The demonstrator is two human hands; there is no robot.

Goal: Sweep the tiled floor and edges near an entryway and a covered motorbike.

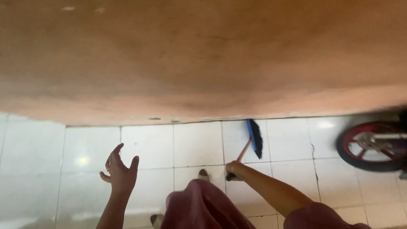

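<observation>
2 bare hands show over a floor (89,148) of white tiles. The right hand (235,169) is closed around the wooden handle of a broom (254,139), gripping it near its low end. From that fist the handle slants up and to the right, toward the far side, where the broom's blue head with dark bristles rests on the tiles just beside the foot of a wall (203,55) (a broad orange-brown one that fills the whole far half of the view). The left hand (119,169) is held out well to the left of the broom, fingers spread and slightly curled, palm open, with nothing in it and touching nothing. Between the 2 arms hangs a fold of dusty pink cloth (199,208), and the tip of a shoe (203,173) peeks out just beyond it. At the far right, somewhat blurred, stands a wheel (369,146) with a black tyre and a red rim, well apart from the broom.
</observation>
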